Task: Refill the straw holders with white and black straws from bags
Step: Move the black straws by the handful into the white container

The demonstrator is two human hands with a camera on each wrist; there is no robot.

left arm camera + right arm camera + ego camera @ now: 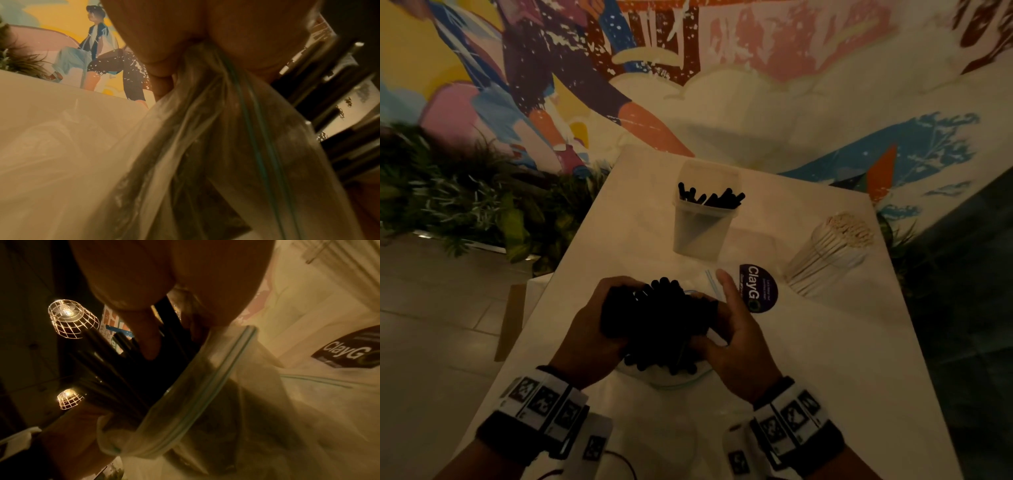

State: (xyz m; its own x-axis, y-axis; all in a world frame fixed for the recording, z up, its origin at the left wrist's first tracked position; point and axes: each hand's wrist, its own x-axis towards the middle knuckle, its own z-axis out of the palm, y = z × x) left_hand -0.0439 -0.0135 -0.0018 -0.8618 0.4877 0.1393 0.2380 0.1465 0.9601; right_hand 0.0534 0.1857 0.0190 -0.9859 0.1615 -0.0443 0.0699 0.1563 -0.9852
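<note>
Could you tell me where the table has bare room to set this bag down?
The table is bare right of the right hand, below the white straws, and left of the holder. It is crowded between holder, ClayGo sticker and hands.

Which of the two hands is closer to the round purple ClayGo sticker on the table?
Right. The right hand is just beside the sticker, fingertips almost at its edge. The left hand is farther away, across the black straws.
</note>
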